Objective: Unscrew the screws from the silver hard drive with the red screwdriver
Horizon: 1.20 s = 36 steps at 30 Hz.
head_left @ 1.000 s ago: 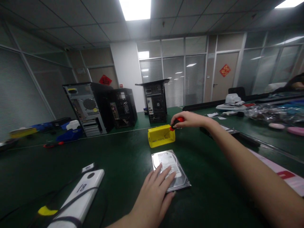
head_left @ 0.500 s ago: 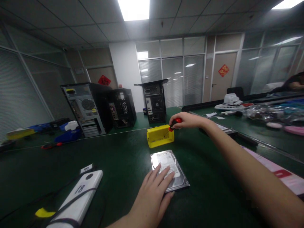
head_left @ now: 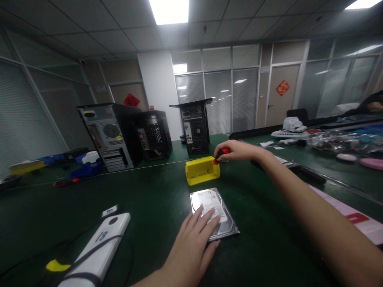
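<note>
A silver hard drive [head_left: 226,225] lies label up on the green table. My left hand [head_left: 196,235] rests flat on its near left part, fingers spread. Beyond the drive stands a yellow bin [head_left: 202,181] with its open side facing me; several small screws show inside. My right hand [head_left: 231,150] is closed around the red and black handle of a screwdriver [head_left: 223,152]. The screwdriver slants down into the right side of the bin, its thin shaft pointing at the screws. Whether the tip touches a screw is too small to tell.
Computer cases [head_left: 110,135] stand at the back left and middle. A white power bank-like block marked 18 [head_left: 98,247] with a black cable lies front left. Plastic-wrapped items [head_left: 332,139] and a pink sheet [head_left: 353,215] are on the right. A person's arm [head_left: 374,104] shows far right.
Almost nothing differs. The view has shifted very slightly; both hands, the hard drive, the bin and the screwdriver keep their places.
</note>
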Each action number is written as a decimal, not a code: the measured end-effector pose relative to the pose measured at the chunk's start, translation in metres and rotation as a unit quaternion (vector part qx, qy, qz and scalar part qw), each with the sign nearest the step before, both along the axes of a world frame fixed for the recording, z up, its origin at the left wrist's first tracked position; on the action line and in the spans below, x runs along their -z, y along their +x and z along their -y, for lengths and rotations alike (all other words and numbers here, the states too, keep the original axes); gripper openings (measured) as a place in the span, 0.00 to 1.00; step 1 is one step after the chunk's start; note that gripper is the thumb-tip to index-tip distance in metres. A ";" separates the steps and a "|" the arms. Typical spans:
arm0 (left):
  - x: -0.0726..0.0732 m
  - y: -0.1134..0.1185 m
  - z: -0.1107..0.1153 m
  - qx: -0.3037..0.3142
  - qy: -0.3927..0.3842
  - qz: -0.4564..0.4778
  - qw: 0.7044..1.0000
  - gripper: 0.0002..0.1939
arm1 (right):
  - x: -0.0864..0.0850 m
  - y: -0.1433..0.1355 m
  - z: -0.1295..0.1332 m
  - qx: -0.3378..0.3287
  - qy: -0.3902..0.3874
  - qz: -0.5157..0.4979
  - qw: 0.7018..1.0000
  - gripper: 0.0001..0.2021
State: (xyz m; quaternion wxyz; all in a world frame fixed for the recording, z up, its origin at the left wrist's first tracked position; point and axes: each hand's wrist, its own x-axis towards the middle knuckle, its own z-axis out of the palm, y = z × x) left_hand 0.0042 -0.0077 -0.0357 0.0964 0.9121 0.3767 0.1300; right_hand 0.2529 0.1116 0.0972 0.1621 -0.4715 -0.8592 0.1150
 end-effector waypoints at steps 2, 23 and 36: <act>-0.001 0.000 0.000 -0.001 -0.004 -0.002 1.000 0.25 | 0.000 -0.001 0.000 -0.001 -0.003 0.000 1.000 0.15; -0.003 0.000 0.001 -0.005 -0.007 0.005 1.000 0.26 | 0.002 0.001 -0.002 -0.004 -0.002 0.004 1.000 0.15; -0.002 0.000 0.001 0.002 -0.006 0.029 1.000 0.26 | 0.000 -0.003 0.001 0.005 -0.014 0.000 1.000 0.15</act>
